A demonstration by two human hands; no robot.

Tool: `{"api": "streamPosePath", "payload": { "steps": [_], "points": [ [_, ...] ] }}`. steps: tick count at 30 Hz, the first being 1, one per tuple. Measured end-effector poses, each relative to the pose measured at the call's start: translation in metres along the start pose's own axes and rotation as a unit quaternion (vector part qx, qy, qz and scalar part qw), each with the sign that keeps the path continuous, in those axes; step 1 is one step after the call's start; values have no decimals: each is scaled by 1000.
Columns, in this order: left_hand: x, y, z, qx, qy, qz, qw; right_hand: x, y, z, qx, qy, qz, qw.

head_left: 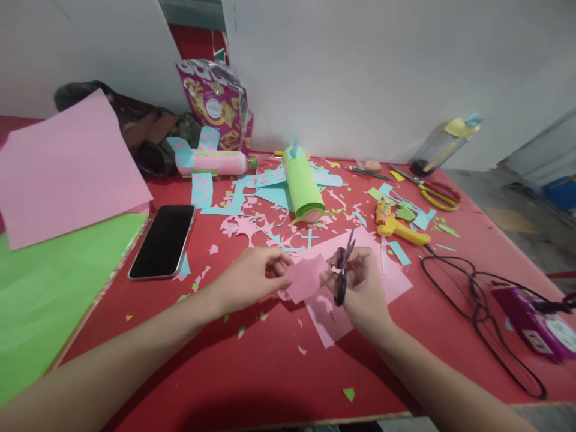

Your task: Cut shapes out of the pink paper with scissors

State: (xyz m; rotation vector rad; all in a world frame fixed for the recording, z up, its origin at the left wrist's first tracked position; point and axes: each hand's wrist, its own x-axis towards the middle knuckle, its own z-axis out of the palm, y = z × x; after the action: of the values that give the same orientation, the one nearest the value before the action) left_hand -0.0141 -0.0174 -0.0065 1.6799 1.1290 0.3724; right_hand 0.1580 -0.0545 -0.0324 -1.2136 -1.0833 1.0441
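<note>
My left hand (256,273) pinches the left edge of a small piece of pink paper (306,277). At that piece's right edge, the fingertips of my right hand (362,288) touch it, and the same hand holds small dark-handled scissors (342,270) with the blades pointing up and away. Beneath both hands lies a larger pink sheet (335,321) on the red table (252,378). Beyond my hands, a green paper-wrapped tube (303,183) with light blue paper wings rests among scraps. Behind my left hand are pink cut-out remnants (249,231).
A black phone (164,240), green sheet (67,288) and raised pink sheet (67,171) are at left. Farther back stand a pink-wrapped bottle (220,162) and snack bag (218,105). At right are a yellow glue gun (398,228), its cord, pliers (438,195) and a purple power strip (533,321).
</note>
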Motion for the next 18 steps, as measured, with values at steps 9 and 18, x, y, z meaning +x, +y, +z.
{"api": "streamPosePath", "payload": {
  "steps": [9, 18],
  "points": [
    [0, 3, 3, -27, -46, -13, 998, 0, 0, 1, 45, 3, -1, 999],
    [2, -2, 7, -262, 105, -49, 958, -3, 2, 0, 77, -76, 36, 993]
  ]
}}
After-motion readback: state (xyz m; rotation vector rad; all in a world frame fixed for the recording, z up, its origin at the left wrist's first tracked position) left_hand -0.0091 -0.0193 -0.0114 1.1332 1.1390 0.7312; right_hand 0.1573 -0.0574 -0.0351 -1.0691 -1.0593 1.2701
